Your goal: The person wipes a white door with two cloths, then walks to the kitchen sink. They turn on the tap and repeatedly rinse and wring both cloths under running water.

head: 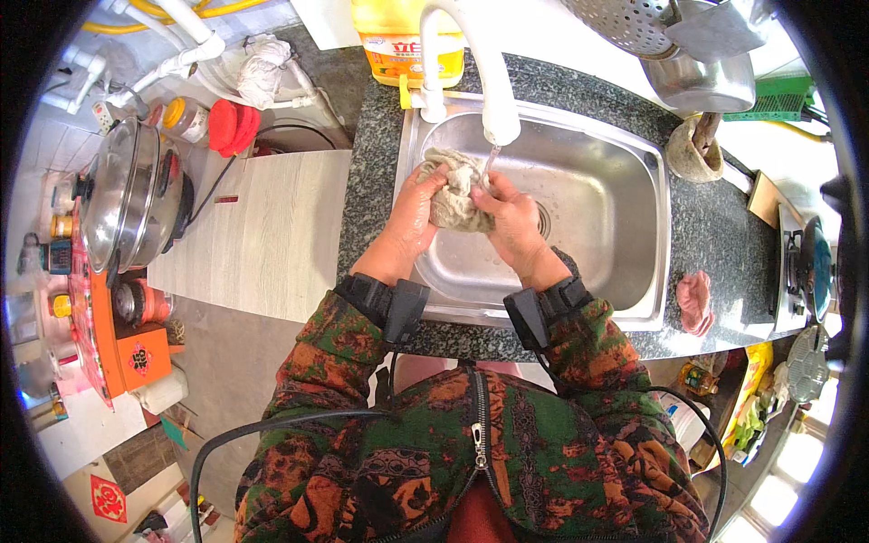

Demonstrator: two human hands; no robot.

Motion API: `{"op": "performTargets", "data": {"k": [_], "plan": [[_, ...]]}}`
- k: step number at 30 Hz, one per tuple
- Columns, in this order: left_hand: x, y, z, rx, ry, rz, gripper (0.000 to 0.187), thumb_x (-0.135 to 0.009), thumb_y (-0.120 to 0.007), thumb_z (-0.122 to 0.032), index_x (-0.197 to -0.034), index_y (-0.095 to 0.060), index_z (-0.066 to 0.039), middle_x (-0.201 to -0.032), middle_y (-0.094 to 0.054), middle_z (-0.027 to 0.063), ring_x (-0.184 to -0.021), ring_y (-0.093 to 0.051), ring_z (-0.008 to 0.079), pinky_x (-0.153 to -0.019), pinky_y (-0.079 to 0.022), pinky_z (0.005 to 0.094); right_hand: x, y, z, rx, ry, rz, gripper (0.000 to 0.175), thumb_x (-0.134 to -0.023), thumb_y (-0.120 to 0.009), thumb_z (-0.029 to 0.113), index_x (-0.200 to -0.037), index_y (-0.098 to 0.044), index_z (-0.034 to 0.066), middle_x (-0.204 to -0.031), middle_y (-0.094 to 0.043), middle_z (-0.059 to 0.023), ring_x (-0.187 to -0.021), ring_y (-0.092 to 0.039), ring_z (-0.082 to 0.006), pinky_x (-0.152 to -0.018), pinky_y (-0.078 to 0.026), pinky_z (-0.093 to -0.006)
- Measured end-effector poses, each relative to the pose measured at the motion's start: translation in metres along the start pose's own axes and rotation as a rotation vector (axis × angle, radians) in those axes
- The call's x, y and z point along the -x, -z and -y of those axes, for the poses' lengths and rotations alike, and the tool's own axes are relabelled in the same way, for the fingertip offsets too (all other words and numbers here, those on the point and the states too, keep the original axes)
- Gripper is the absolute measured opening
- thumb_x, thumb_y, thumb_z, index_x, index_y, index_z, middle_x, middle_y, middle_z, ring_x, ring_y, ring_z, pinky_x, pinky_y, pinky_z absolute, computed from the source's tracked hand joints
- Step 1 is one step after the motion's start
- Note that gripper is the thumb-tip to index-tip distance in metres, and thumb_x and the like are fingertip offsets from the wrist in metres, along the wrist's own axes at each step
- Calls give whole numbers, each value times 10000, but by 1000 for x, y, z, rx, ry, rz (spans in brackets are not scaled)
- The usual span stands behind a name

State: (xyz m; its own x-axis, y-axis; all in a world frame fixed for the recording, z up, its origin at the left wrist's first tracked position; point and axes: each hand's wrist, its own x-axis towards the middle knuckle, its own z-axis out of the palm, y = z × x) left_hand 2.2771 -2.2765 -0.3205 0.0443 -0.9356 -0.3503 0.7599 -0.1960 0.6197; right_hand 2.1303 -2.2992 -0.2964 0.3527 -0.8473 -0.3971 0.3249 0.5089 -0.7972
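Note:
Both my hands hold a bunched, wet, beige cloth [459, 203] over the left part of a stainless steel sink [597, 258]. My left hand [407, 214] grips the cloth's left side, its thumb on top. The fingers of my right hand [512, 214] pinch the right side. A thin stream of water falls from the white faucet [499, 102] between the cloth and my right fingers. The drain lies partly hidden behind my right hand.
A yellow detergent jug [407, 51] stands behind the faucet. On the speckled stone counter [723, 251], a pink cloth [694, 303] lies right of the sink, with a gas stove [787, 271] beyond. A lidded steel pot [129, 197] is at the left. Steel pans [706, 81] hang back right.

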Motion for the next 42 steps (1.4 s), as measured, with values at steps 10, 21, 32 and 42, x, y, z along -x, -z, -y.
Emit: {"op": "performTargets", "data": {"k": [10, 21, 32, 42], "plan": [[3, -17, 3, 278, 134, 188, 392, -926, -473, -408, -1123, -471, -69, -992, -578, 64, -919, -583, 194, -800, -490, 340, 25, -44, -8, 982, 536, -79, 278, -746, -697, 110, -945, -545, -11, -785, -617, -119, -725, -596, -204, -690, -472, -302], [4, -8, 1, 166, 227, 318, 412, -953, -394, -424, -1143, -504, -76, -1077, -568, 63, -965, -578, 184, -820, -479, 340, 17, -44, -21, 901, 793, -205, 217, -743, -647, 126, -818, -483, 6, -881, -499, -166, -797, -521, -313, -717, -434, -391], [11, -24, 11, 65, 143, -211, 237, -942, -431, -287, -1061, -440, -83, -980, -532, 77, -857, -575, 209, -717, -507, 346, 10, -41, -14, 830, 649, -397, 260, -742, -679, 192, -884, -511, 53, -917, -470, -159, -839, -492, -338, -755, -425, -394], [5, -33, 17, -10, 129, -124, 277, -959, -410, -271, -1131, -479, -64, -1065, -566, 72, -967, -567, 202, -839, -477, 348, -24, -32, 8, 785, 636, -547, 210, -725, -637, 62, -903, -526, 52, -878, -499, -135, -863, -513, -321, -787, -419, -393]]}}
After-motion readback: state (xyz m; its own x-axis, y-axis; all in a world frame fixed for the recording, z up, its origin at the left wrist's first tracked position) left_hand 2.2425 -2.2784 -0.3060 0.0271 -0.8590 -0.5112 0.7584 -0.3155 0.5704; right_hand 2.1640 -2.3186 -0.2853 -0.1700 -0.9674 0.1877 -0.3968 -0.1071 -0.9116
